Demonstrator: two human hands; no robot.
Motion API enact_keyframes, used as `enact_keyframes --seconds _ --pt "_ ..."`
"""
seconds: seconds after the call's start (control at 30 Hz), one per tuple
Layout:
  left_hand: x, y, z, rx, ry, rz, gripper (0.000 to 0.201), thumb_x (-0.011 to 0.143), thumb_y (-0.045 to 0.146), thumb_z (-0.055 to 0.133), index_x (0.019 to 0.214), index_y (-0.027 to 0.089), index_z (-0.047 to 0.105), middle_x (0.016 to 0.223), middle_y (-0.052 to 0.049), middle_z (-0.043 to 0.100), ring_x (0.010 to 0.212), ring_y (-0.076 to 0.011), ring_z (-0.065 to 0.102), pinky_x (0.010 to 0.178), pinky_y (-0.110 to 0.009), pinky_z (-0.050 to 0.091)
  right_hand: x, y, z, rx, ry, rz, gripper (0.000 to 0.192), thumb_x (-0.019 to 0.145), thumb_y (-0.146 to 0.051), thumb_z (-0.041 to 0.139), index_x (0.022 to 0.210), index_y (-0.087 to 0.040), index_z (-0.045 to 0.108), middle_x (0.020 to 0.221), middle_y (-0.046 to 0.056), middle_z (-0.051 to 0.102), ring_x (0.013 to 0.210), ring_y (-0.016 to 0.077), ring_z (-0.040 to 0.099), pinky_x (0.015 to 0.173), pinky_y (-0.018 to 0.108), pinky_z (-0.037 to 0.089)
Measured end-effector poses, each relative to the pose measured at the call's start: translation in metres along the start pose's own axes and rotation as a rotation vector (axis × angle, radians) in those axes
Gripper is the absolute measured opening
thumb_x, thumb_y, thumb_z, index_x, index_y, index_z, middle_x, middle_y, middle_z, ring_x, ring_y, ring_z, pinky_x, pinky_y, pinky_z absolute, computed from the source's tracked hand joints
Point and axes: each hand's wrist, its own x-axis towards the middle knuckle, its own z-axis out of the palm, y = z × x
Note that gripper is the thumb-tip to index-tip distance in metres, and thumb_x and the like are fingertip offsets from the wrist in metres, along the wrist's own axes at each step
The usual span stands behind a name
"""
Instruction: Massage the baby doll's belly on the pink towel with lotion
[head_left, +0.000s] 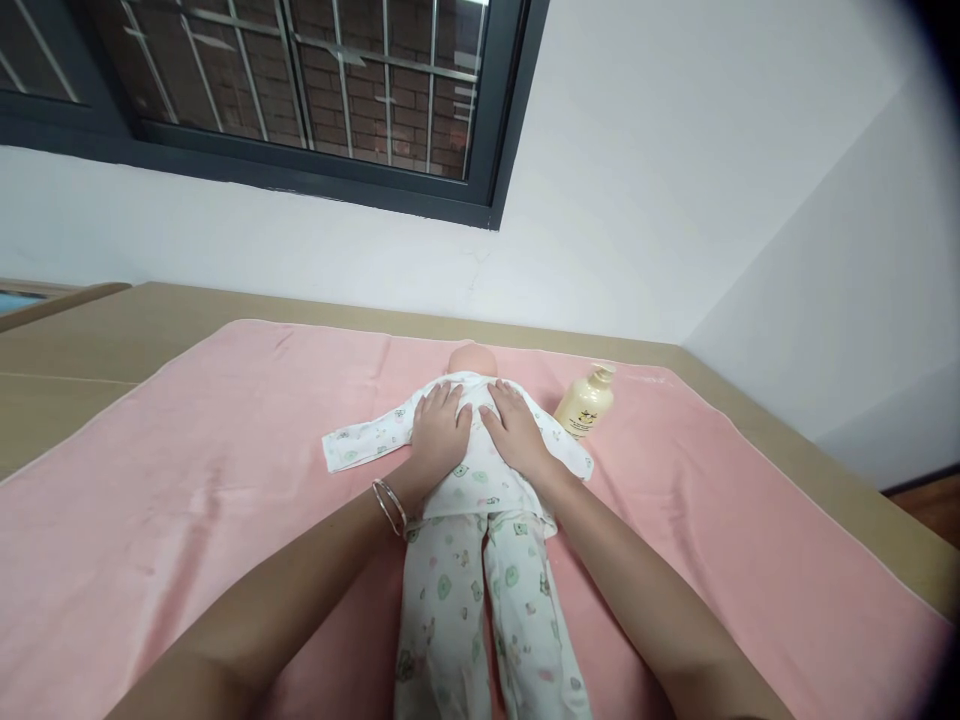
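A baby doll (471,356) in a white patterned top and trousers (480,590) lies lengthwise on a pink towel (225,470), head away from me. My left hand (441,428) rests flat on the left side of the doll's torso, fingers apart, with bangles at the wrist. My right hand (514,428) lies flat on the right side of the torso, next to the left hand. Neither hand grips anything. One sleeve (360,442) spreads out to the left.
A cream pump bottle (586,403) lies on the towel just right of the doll's shoulder. The towel covers a tan bed or table (112,330) that meets white walls. A dark-framed window (300,90) is above.
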Motion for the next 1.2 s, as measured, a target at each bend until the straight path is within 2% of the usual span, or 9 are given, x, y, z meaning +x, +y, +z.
enact_keyframes --seconds 0.3,0.73,0.83,0.93,1.03,1.13,1.2 --pt "-0.002 -0.001 0.000 -0.053 0.037 0.002 0.043 0.092 0.032 0.040 0.129 0.015 0.055 0.140 -0.012 0.052 0.134 -0.0285 0.042 0.114 -0.050 0.029 -0.001 0.000 0.001 0.008 0.043 -0.022 0.056 0.098 -0.045 0.034 0.140 -0.011 0.045 0.147 0.014 0.040 0.139 0.0248 0.031 0.116 0.046 0.021" --pt "-0.003 -0.002 0.002 -0.089 0.051 0.003 0.042 0.092 0.032 0.041 0.127 0.014 0.055 0.138 -0.012 0.053 0.133 -0.0281 0.042 0.114 -0.049 0.028 -0.004 -0.003 -0.001 0.012 0.048 -0.024 0.054 0.098 -0.044 0.033 0.138 -0.011 0.047 0.146 0.014 0.041 0.139 0.0240 0.032 0.116 0.044 0.021" --pt "-0.003 0.000 0.000 -0.106 0.097 0.002 0.042 0.091 0.030 0.043 0.126 0.012 0.055 0.133 -0.013 0.057 0.128 -0.0283 0.047 0.112 -0.047 0.031 -0.007 -0.009 -0.005 -0.019 0.063 0.003 0.053 0.098 -0.043 0.034 0.136 -0.011 0.049 0.142 0.014 0.045 0.136 0.0247 0.036 0.114 0.044 0.025" --pt "-0.005 0.002 -0.003 -0.122 0.155 0.007 0.042 0.090 0.029 0.045 0.127 0.010 0.052 0.126 -0.015 0.059 0.119 -0.0284 0.051 0.107 -0.045 0.038 -0.011 -0.019 -0.014 -0.093 0.099 0.093 0.048 0.096 -0.041 0.037 0.131 -0.013 0.053 0.137 0.014 0.051 0.131 0.0271 0.042 0.108 0.044 0.035" --pt "-0.007 0.004 -0.005 -0.141 0.184 0.011 0.044 0.090 0.029 0.044 0.131 0.012 0.048 0.125 -0.015 0.058 0.118 -0.0288 0.051 0.104 -0.046 0.040 -0.014 -0.029 -0.024 -0.117 0.156 0.087 0.048 0.093 -0.034 0.039 0.136 -0.014 0.048 0.145 0.014 0.042 0.134 0.0267 0.039 0.107 0.043 0.037" --pt "-0.010 0.005 -0.005 -0.162 0.196 0.014 0.044 0.091 0.029 0.042 0.132 0.012 0.045 0.126 -0.015 0.056 0.119 -0.0284 0.049 0.104 -0.046 0.039 -0.016 -0.033 -0.023 -0.097 0.208 -0.039 0.054 0.092 -0.030 0.040 0.142 -0.011 0.040 0.154 0.012 0.026 0.142 0.0238 0.024 0.115 0.042 0.027" --pt "-0.011 0.004 -0.003 -0.178 0.208 0.025 0.042 0.092 0.028 0.040 0.131 0.013 0.045 0.127 -0.015 0.056 0.120 -0.0275 0.049 0.105 -0.046 0.038 -0.016 -0.033 -0.018 -0.078 0.172 -0.064 0.054 0.092 -0.029 0.040 0.143 -0.010 0.039 0.156 0.012 0.020 0.145 0.0238 0.016 0.117 0.044 0.020"
